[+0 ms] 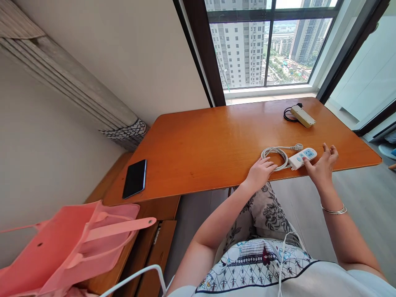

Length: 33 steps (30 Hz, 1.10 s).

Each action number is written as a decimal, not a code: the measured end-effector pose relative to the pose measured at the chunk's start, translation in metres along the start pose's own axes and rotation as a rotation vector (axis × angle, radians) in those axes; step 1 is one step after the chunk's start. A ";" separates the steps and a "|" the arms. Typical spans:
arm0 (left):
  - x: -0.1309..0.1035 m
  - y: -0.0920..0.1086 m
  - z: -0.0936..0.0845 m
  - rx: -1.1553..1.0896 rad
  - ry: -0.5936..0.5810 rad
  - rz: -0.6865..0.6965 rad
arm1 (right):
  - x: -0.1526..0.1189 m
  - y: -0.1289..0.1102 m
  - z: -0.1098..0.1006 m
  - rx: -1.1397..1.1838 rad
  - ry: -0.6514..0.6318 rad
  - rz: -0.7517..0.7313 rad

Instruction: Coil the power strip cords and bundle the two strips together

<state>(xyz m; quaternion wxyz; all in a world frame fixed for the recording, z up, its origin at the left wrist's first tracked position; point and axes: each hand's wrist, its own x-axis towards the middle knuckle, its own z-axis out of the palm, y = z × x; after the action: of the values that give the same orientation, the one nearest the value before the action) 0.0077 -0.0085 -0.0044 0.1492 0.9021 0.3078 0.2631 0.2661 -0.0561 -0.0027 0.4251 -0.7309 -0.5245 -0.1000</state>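
White strip (297, 160) is at the near edge of the table (198, 152), R of middle, btwn the two hands. Blue socket faces up, sockets at its R end; hard to see if it's flat or lifted a bit. Its white cord (285, 156) is looped in a coil just L of it, plug (298, 147) poking out past the coil, just beyond the strip.

Hands are apart. L hand (261, 171) has fingers on the near L part of the coil; can't make out if they close round it. R hand (321, 169) has its thumb on the strip's R end, other fingers spread, up & off it. Bracelet (334, 211) on R wrist.

Tan strip (303, 116) w/ black cord (289, 117) is farther back, nr table's far R corner, well apart from both hands. Phone (135, 178), screen dark, lies nr the table's L end.

Pink bag (55, 235) is lower L, by a wood cabinet (157, 247), strap across its side. Window (241, 53) behind table, tall bldgs outside. Grey curtain (80, 78) at L, patterned band nr the bottom. Person's patterned trousers (266, 210) show below the near edge.
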 end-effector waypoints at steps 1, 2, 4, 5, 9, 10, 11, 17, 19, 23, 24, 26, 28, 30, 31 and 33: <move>0.001 0.000 0.001 -0.001 0.011 -0.008 | -0.004 -0.013 -0.002 -0.027 -0.012 -0.104; 0.001 0.000 0.003 -0.005 0.022 -0.017 | -0.008 -0.027 -0.004 -0.022 -0.059 -0.216; 0.002 -0.003 0.003 -0.030 0.036 -0.023 | -0.017 -0.054 -0.003 0.032 -0.211 -0.422; 0.002 -0.005 0.002 -0.057 0.032 -0.016 | -0.022 -0.065 -0.001 0.059 -0.295 -0.502; -0.004 -0.018 -0.010 -0.208 0.027 -0.006 | -0.038 -0.087 0.014 0.035 -0.442 -0.593; -0.007 -0.021 -0.014 -0.239 0.054 -0.023 | -0.040 -0.086 0.017 0.007 -0.447 -0.591; -0.011 -0.024 -0.019 -0.261 0.088 -0.048 | -0.041 -0.085 0.019 -0.018 -0.452 -0.592; -0.032 -0.038 -0.041 -0.279 0.196 -0.241 | -0.022 -0.048 0.015 -0.127 -0.400 -0.568; -0.036 -0.041 -0.045 -0.285 0.211 -0.278 | -0.007 -0.026 0.011 -0.186 -0.364 -0.537; -0.038 -0.040 -0.044 -0.297 0.212 -0.264 | 0.027 0.026 0.001 -0.284 -0.306 -0.470; -0.037 -0.039 -0.044 -0.292 0.194 -0.247 | 0.033 0.037 -0.002 -0.294 -0.307 -0.456; -0.037 -0.037 -0.043 -0.266 0.153 -0.212 | 0.043 0.053 -0.006 -0.312 -0.307 -0.429; -0.037 -0.035 -0.043 -0.230 0.124 -0.193 | 0.047 0.063 -0.008 -0.336 -0.297 -0.404; -0.037 -0.034 -0.044 -0.205 0.117 -0.187 | 0.047 0.068 -0.008 -0.351 -0.280 -0.387; -0.038 -0.034 -0.044 -0.198 0.119 -0.185 | 0.045 0.069 -0.007 -0.348 -0.268 -0.381; -0.038 -0.035 -0.044 -0.189 0.129 -0.175 | 0.042 0.067 -0.005 -0.325 -0.217 -0.370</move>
<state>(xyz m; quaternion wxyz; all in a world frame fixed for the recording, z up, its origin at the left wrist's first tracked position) -0.0590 -0.0013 0.0019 0.2357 0.8349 0.3682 0.3345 0.3425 -0.0373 -0.0089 0.2178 -0.6876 -0.6688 -0.1799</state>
